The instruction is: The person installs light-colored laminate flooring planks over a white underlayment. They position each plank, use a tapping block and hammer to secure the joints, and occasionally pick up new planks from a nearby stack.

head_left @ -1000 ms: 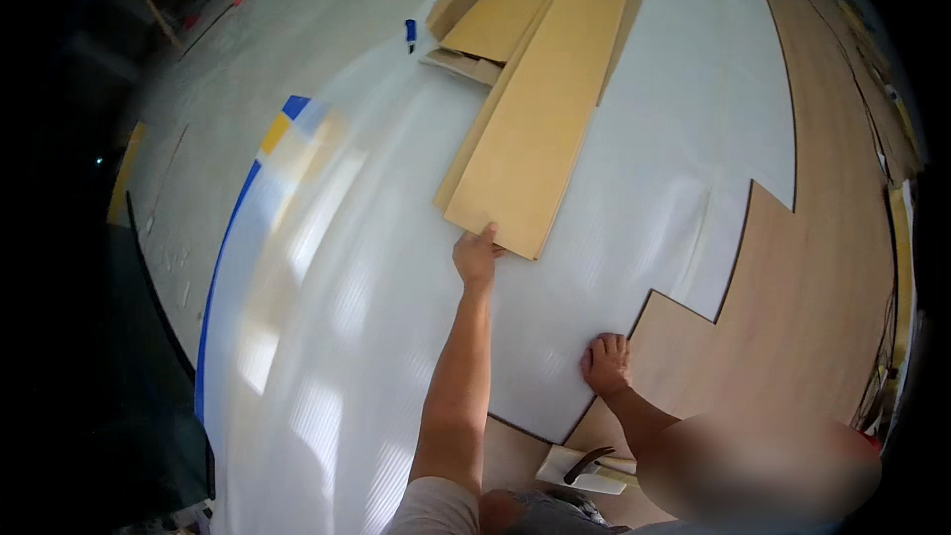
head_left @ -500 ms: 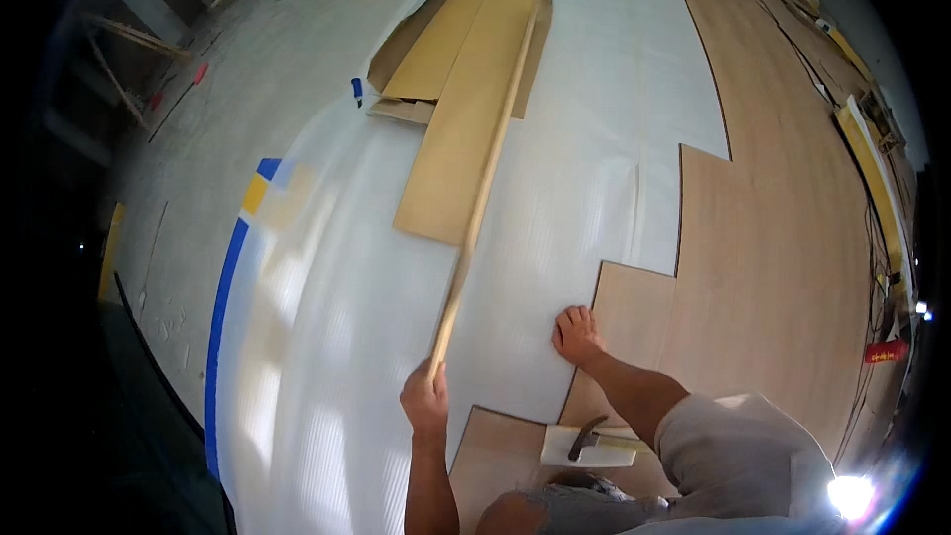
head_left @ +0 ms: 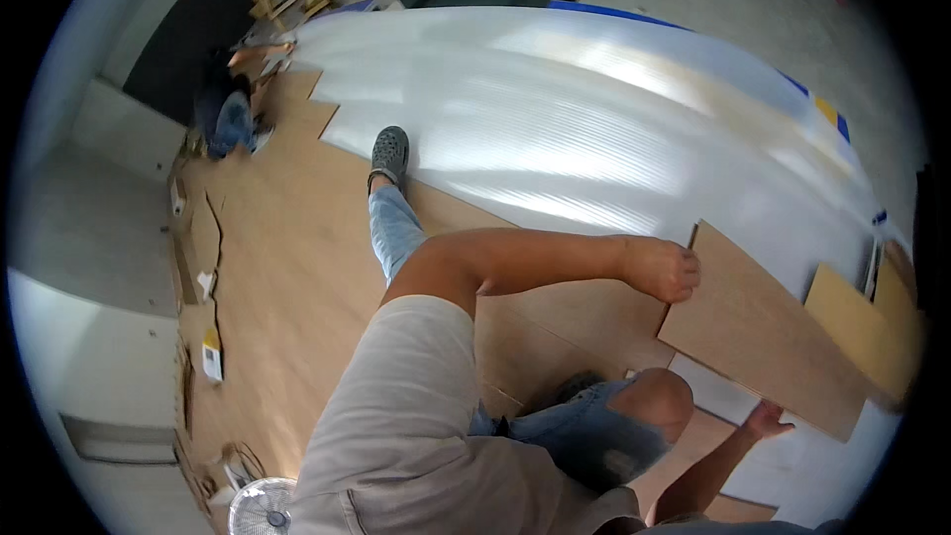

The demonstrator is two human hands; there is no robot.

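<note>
A plank point(head_left: 768, 332) of light-brown laminate with a faint wood grain lies slanted across the right of the frame, its near corner at centre right and its far end running toward the lower right. It looks flat and rectangular, with clean straight edges.

One hand point(head_left: 662, 269), on the arm that crosses the middle of the frame, is clenched on the plank's upper-left corner, fingers curled over the edge. The other hand point(head_left: 766, 422), at the lower right, is spread open with its fingers against the plank's lower edge; which is left and which is right cannot be told here, as the view is twisted over the person's own shoulder and knee.

Just beyond the plank, at the right edge, lie 2 paler yellowish boards point(head_left: 862, 322). Under and above the plank spreads the white underlay point(head_left: 594, 109), glossy and ribbed, edged with blue tape point(head_left: 614, 12) at the top. Laid floor point(head_left: 287, 267) of the same brown fills the left. A grey shoe point(head_left: 389, 152) rests at the underlay's edge, upper centre. Another person point(head_left: 223, 114) crouches at the upper left. A fan point(head_left: 263, 507) stands at the bottom left.
</note>
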